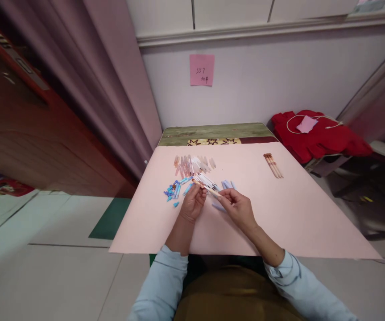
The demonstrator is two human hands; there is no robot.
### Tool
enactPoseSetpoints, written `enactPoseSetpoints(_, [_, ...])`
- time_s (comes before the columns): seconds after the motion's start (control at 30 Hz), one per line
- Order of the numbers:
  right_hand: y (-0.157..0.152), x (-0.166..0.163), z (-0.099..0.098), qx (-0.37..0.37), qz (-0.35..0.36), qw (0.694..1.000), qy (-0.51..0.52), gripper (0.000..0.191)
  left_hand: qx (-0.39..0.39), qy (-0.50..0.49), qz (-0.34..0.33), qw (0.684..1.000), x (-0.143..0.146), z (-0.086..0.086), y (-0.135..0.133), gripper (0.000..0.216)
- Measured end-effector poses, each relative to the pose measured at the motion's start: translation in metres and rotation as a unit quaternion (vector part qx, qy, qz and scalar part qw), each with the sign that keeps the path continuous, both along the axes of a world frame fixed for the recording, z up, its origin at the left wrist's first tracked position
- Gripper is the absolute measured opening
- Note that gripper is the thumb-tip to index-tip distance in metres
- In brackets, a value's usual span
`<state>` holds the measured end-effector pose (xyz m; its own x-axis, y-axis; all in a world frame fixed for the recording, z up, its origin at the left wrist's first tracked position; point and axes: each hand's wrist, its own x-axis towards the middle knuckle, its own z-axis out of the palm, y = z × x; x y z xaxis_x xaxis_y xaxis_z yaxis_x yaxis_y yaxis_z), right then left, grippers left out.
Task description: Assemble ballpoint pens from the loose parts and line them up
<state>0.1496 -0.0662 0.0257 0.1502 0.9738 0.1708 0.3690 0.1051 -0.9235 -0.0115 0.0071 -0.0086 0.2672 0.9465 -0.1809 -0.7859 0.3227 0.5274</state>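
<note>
Both hands meet over the pink sheet, holding one pale, cream-coloured pen between them. My left hand has its fingers closed around the end with a small brown part. From the other side, my right hand pinches the barrel between thumb and fingers. Just beyond the hands lie several white pen refills with dark ends. Blue pen caps and small blue pieces are heaped left of my left hand. Lavender barrels lie by my right hand, partly hidden by it.
Translucent brownish barrels are spread at the back. Several cream pens with brown tops lie together at the right. The pink sheet covers most of the table. Red cloth with a white cable sits beyond its right edge; a purple curtain hangs left.
</note>
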Motion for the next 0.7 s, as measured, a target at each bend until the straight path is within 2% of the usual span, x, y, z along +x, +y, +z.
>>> enactPoseSetpoints(0.13, [-0.005, -0.002, 0.010, 0.028, -0.038, 0.990, -0.135, 0.021, 0.003, 0.017, 0.007, 1.000, 0.001, 0.001, -0.001, 0.007])
enactPoseSetpoints(0.3, [-0.004, -0.005, 0.012, 0.054, -0.057, 0.976, -0.202, 0.019, 0.045, 0.058, -0.041, 0.996, 0.002, 0.004, -0.004, 0.013])
enactPoseSetpoints(0.43, [-0.002, -0.008, 0.012, 0.085, -0.073, 0.967, -0.229, 0.017, 0.065, 0.073, -0.037, 0.995, 0.002, 0.005, -0.006, 0.016])
enactPoseSetpoints(0.7, [0.002, -0.013, 0.013, 0.081, -0.088, 0.973, -0.198, 0.014, 0.057, 0.080, -0.023, 0.995, 0.002, 0.004, -0.005, 0.014])
